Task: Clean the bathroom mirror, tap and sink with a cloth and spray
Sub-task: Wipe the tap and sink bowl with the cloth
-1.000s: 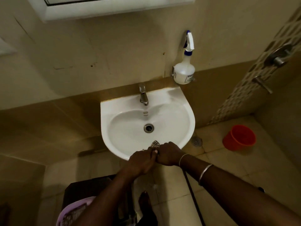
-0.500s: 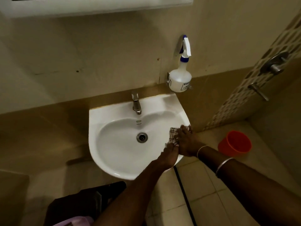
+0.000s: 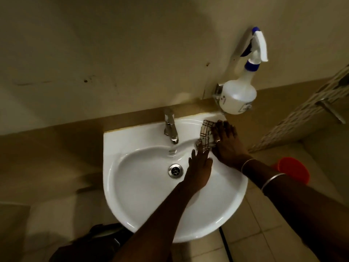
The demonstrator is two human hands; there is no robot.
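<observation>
Resting in the sink [image 3: 132, 214] near its right edge, the left hand [image 3: 200, 167] is laid flat, fingers straight, tips touching the cloth [image 3: 206, 138]. The cloth is pressed onto the back right corner by the right hand [image 3: 227, 143], fingers spread flat. The spray bottle [image 3: 238, 97] is hung beyond.

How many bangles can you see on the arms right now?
2. Thin bangle at the wrist behind the right hand; thicker bangle further up that forearm. None visible on the left arm.
</observation>
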